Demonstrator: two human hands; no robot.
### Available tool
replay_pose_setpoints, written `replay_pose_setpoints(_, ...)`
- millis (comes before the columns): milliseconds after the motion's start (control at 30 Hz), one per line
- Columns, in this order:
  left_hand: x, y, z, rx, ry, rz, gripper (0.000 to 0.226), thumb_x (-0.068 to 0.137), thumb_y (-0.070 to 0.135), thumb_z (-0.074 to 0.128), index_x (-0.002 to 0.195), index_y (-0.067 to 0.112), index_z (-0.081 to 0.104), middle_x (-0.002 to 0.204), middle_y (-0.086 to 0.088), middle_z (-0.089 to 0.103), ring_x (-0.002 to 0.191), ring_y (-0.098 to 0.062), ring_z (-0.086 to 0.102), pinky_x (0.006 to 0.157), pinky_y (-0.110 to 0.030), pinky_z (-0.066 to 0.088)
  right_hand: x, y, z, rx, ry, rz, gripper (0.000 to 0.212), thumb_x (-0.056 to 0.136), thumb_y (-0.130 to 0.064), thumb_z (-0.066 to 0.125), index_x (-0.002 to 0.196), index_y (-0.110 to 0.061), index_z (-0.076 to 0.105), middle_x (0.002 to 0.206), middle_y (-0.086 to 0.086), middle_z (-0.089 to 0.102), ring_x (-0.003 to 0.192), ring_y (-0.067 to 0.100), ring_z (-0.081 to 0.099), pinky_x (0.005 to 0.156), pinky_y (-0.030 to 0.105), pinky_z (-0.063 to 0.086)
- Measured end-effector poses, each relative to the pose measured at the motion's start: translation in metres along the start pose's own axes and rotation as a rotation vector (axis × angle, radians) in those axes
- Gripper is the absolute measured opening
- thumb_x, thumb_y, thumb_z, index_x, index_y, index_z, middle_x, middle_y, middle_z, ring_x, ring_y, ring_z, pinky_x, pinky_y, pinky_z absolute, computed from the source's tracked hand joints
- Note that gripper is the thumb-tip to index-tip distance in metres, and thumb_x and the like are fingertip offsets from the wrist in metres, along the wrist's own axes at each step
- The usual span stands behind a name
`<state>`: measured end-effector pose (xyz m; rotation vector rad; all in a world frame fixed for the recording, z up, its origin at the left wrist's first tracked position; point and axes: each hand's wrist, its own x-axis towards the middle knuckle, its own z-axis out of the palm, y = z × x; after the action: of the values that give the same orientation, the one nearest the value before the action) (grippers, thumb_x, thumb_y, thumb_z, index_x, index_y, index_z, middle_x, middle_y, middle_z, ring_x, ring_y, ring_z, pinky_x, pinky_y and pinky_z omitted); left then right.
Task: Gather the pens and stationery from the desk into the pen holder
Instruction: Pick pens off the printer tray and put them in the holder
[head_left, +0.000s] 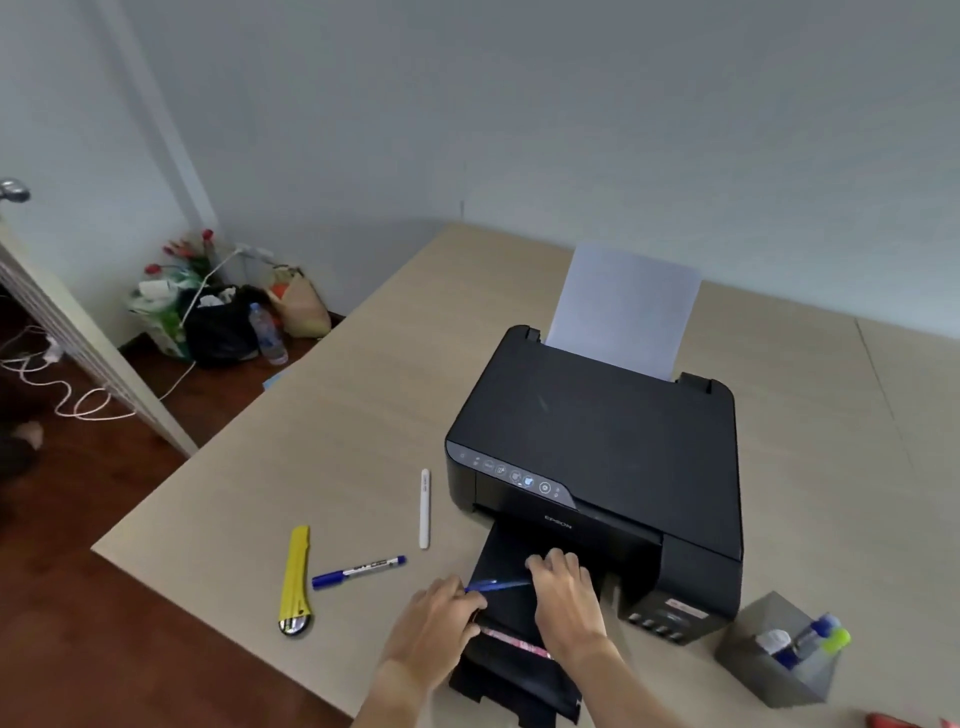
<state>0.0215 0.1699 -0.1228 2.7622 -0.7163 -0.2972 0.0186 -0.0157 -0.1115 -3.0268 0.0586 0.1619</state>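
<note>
So my left hand (439, 621) was curled around one end of a thin blue pen (496, 585), and my right hand (563, 597) lay palm-down over the other end, fingers bent; couldn't tell if it actually gripped anything. All that sat over the black printer (597, 441) tray (514, 670), near the desk (337, 415) edge. A pinkish ruler-like strip (511, 643) lay across the tray under my wrists. To the left: a blue marker (358, 570) with a white label, a yellow box cutter (296, 579) and, further back, a white pen (424, 508). The grey translucent pen holder (779, 652) stood on the right, already holding some blue and green-capped bits
</note>
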Motion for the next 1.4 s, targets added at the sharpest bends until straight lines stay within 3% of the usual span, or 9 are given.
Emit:
replay_pose_setpoints(233, 0.019, 0.013, -0.006, -0.005, -0.053, 0.015, 0.006, 0.088, 0.021, 0.064, 0.094, 0.022, 0.064, 0.106, 0.001, 0.053, 0.091, -0.024, 0.056, 0.078, -0.030, 0.047, -0.021, 0.021, 0.000, -0.017, -0.015, 0.130, 0.046, 0.038, 0.009, 0.062, 0.079, -0.012, 0.060, 0.074, 0.007, 0.061, 0.070, 0.026, 0.057, 0.063, 0.038, 0.054)
replay_pose_setpoints(367, 0.020, 0.031, -0.005, -0.021, -0.054, 0.080, 0.018, 0.086, 0.013, 0.065, 0.101, 0.023, 0.064, 0.111, 0.004, 0.051, 0.095, -0.021, 0.054, 0.079, -0.027, 0.046, -0.052, 0.038, 0.002, 0.025, 0.001, 0.188, 0.043, 0.032, 0.001, 0.068, 0.070, -0.015, 0.060, 0.062, 0.003, 0.061, 0.059, 0.021, 0.057, 0.054, 0.032, 0.053)
replay_pose_setpoints(467, 0.021, 0.044, -0.002, -0.007, -0.099, 0.165, 0.013, 0.088, 0.022, 0.064, 0.101, 0.025, 0.066, 0.112, 0.006, 0.051, 0.096, -0.015, 0.053, 0.081, -0.026, 0.044, -0.078, 0.056, 0.001, 0.126, -0.016, 0.214, 0.035, 0.047, -0.013, 0.075, 0.079, -0.017, 0.061, 0.070, -0.002, 0.064, 0.065, 0.017, 0.061, 0.058, 0.029, 0.053)
replay_pose_setpoints(600, 0.015, 0.063, 0.010, 0.008, -0.137, 0.222, 0.013, 0.088, 0.033, 0.064, 0.099, 0.026, 0.066, 0.103, 0.011, 0.046, 0.085, -0.010, 0.048, 0.079, -0.022, 0.039, -0.112, 0.089, -0.007, 0.290, 0.025, 0.230, 0.028, 0.079, -0.006, 0.042, 0.104, -0.016, 0.051, 0.104, 0.002, 0.059, 0.096, 0.022, 0.054, 0.081, 0.028, 0.038)
replay_pose_setpoints(767, 0.012, 0.081, 0.020, 0.233, -0.157, 0.248, 0.031, 0.062, 0.037, 0.088, 0.070, 0.038, 0.058, 0.076, 0.016, 0.053, 0.066, -0.005, 0.051, 0.054, -0.019, 0.041, -0.148, 0.137, -0.027, 0.323, 0.110, 0.254, 0.023, 0.079, -0.003, 0.042, 0.094, -0.019, 0.050, 0.096, 0.000, 0.056, 0.080, 0.020, 0.053, 0.074, 0.022, 0.035)
replay_pose_setpoints(933, 0.015, 0.119, 0.010, 0.170, -0.053, 0.308, 0.027, 0.086, 0.032, 0.069, 0.085, 0.033, 0.042, 0.064, 0.013, 0.059, 0.055, -0.005, 0.054, 0.054, -0.024, 0.041, -0.172, 0.185, -0.044, 0.269, 0.233, 0.339, 0.022, 0.073, -0.003, 0.051, 0.083, -0.022, 0.051, 0.082, -0.003, 0.054, 0.067, 0.019, 0.051, 0.066, 0.024, 0.036)
replay_pose_setpoints(1067, 0.020, 0.159, -0.003, -0.074, -0.035, 0.284, 0.015, 0.100, 0.040, 0.038, 0.095, 0.029, 0.048, 0.079, 0.005, 0.059, 0.062, -0.014, 0.057, 0.056, -0.030, 0.049, -0.183, 0.210, -0.066, 0.245, 0.369, 0.439, 0.020, 0.070, 0.000, 0.051, 0.080, -0.019, 0.053, 0.077, -0.002, 0.053, 0.060, 0.020, 0.044, 0.062, 0.026, 0.035)
replay_pose_setpoints(1300, 0.032, 0.218, -0.002, -0.200, -0.039, 0.299, 0.036, 0.090, 0.006, 0.044, 0.116, 0.024, 0.058, 0.096, 0.003, 0.043, 0.067, -0.012, 0.051, 0.056, -0.027, 0.042, -0.175, 0.228, -0.079, 0.210, 0.323, 0.529, 0.029, 0.064, 0.007, 0.056, 0.083, -0.016, 0.056, 0.081, 0.001, 0.051, 0.066, 0.022, 0.048, 0.062, 0.029, 0.041)
replay_pose_setpoints(1400, 0.037, 0.240, -0.006, -0.247, -0.020, 0.332, 0.029, 0.091, 0.009, 0.048, 0.114, 0.022, 0.059, 0.103, 0.003, 0.052, 0.082, -0.015, 0.059, 0.072, -0.033, 0.053, -0.165, 0.228, -0.081, 0.188, 0.297, 0.497, 0.033, 0.067, 0.006, 0.055, 0.092, -0.015, 0.057, 0.085, 0.002, 0.054, 0.070, 0.021, 0.050, 0.065, 0.030, 0.046)
